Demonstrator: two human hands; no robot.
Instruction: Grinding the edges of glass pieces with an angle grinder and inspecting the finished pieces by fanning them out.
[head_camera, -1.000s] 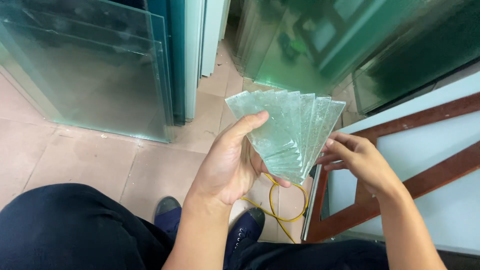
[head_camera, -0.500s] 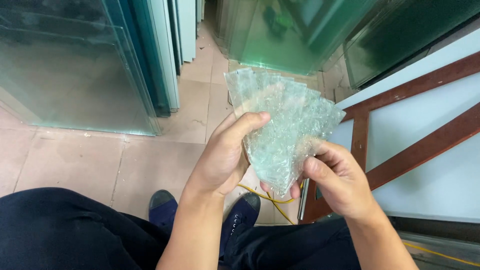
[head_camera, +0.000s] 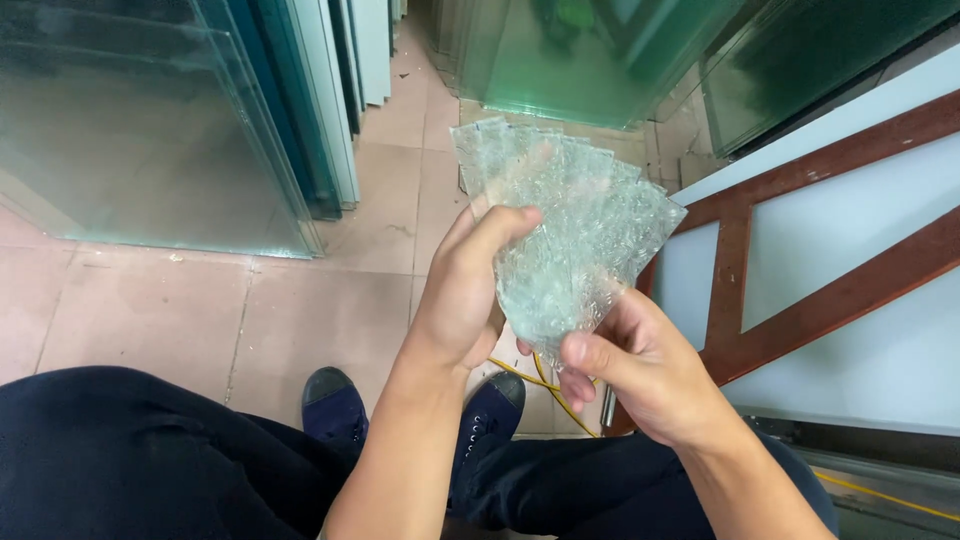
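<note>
Together, left hand (head_camera: 465, 300) and right hand (head_camera: 640, 375) grip fanned textured glass pieces (head_camera: 570, 225).

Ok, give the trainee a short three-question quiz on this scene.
1. True or false: both hands grip the glass strips.
2. How are the strips arranged? A) stacked flat B) fanned out C) lying on the floor
3. Fill in: below the strips, on the tiled floor, lies a yellow ____.

Key:
1. True: the left hand holds the fan's left side, the right hand pinches its lower end.
2. B
3. cord
</note>
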